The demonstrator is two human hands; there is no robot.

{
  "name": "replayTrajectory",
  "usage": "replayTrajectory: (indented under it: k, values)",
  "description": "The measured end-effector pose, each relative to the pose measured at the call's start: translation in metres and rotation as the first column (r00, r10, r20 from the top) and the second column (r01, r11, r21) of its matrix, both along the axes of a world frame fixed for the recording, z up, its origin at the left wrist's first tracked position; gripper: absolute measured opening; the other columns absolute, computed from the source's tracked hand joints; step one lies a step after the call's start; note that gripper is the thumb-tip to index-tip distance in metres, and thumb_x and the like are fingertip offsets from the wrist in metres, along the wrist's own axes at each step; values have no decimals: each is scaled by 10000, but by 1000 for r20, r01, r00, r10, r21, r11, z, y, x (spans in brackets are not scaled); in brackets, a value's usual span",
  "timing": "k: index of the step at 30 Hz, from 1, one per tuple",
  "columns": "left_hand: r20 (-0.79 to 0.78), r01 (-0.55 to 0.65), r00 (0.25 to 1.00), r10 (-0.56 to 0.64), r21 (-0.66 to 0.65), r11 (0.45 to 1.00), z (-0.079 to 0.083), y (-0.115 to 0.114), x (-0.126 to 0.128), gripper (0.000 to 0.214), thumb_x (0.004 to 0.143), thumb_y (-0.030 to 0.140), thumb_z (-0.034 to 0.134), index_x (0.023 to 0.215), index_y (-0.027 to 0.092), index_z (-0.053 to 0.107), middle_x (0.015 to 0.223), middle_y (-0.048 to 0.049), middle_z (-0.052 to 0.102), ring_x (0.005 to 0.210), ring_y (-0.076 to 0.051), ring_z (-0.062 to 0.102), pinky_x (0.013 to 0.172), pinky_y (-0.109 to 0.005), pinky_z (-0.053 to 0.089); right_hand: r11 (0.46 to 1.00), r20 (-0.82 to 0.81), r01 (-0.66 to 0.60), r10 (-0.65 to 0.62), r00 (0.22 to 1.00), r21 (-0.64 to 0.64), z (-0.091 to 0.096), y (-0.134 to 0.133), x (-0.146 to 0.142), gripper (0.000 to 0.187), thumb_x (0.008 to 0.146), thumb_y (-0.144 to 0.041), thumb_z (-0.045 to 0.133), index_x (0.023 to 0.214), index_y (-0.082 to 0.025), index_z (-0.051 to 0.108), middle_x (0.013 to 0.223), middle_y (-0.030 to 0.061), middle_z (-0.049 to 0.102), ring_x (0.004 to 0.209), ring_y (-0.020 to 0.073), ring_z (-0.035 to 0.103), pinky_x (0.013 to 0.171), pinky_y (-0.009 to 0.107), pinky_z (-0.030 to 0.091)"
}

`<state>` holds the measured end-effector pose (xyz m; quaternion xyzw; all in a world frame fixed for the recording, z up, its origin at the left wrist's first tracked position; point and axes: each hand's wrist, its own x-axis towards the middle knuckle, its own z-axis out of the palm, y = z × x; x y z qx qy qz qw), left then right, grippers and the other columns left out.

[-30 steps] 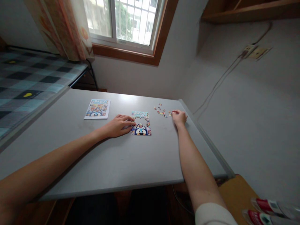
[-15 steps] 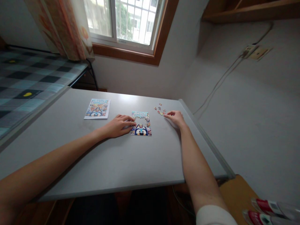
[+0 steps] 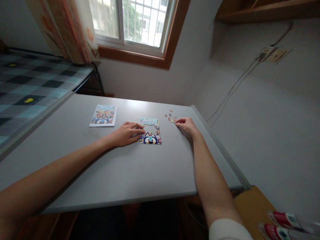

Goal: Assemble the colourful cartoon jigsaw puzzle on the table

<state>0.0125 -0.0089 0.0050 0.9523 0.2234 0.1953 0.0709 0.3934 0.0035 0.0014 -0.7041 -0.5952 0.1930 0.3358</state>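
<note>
A partly assembled jigsaw puzzle (image 3: 150, 139) lies flat on the grey table, with a gap in its middle and a blue dog face along its lower part. My left hand (image 3: 128, 134) rests on its left edge, fingers stretched out and apart. To the right is a small cluster of loose puzzle pieces (image 3: 170, 115). My right hand (image 3: 186, 126) is at the near right side of that cluster, thumb and fingertips pinched together at the table; whatever is between them is too small to make out. Left of the puzzle lies a printed reference picture (image 3: 103, 115) with a matching design.
The grey table (image 3: 120, 176) has a raised edge along its right side by the wall. A bed with a checked cover (image 3: 37, 80) stands to the left. Bottles with red labels (image 3: 287, 221) lie on a wooden surface at the lower right.
My right hand has shifted very slightly, its fingertips still pinched beside the loose pieces. My left hand and the puzzle stay in place.
</note>
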Motion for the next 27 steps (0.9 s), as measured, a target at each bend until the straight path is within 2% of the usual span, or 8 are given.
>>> replayTrajectory:
  k: [3, 5, 13, 18, 27]
  values:
    - [0, 0, 1000, 0, -8, 1000, 0, 1, 0, 327, 1011, 380, 453, 1252, 287, 653, 1274, -71, 645, 1175, -230, 594, 1006, -416, 382, 999, -152, 6, -11, 988, -35, 6, -3, -1, 242, 602, -327, 687, 763, -150, 720, 657, 12, 633, 634, 140, 531, 630, 269, 421]
    - [-1, -1, 1000, 1, -14, 1000, -1, 1, 0, 329, 1011, 380, 453, 1259, 293, 651, 1280, -71, 642, 1177, -232, 593, 1008, -419, 382, 999, -185, 22, -29, 982, -39, 8, -5, -1, 242, 592, -328, 683, 753, -150, 713, 635, 3, 611, 618, 134, 508, 618, 270, 403]
    - [1, -3, 1000, 3, -18, 1000, 2, -1, 0, 332, 1011, 381, 447, 1250, 290, 658, 1270, -73, 645, 1174, -235, 594, 1008, -421, 387, 996, -154, -5, -10, 988, -94, 14, -9, -2, 275, 533, -296, 712, 759, -141, 730, 597, -36, 533, 609, 122, 471, 618, 266, 376]
    - [9, -2, 1000, 2, -33, 999, 1, 0, 1, 325, 1005, 375, 462, 1248, 296, 663, 1266, -67, 646, 1173, -239, 594, 1007, -426, 387, 995, -122, -4, -8, 993, -98, 16, -10, -1, 284, 535, -279, 732, 786, -144, 734, 616, -32, 554, 618, 123, 494, 639, 262, 404]
    - [-2, -3, 1000, 3, -25, 1000, 0, 1, 0, 333, 1008, 380, 449, 1255, 297, 657, 1283, -69, 640, 1180, -234, 588, 997, -418, 384, 996, -83, -22, 14, 996, -92, 12, -9, -1, 149, 582, -259, 718, 687, -156, 692, 577, -31, 559, 584, 116, 484, 581, 254, 381]
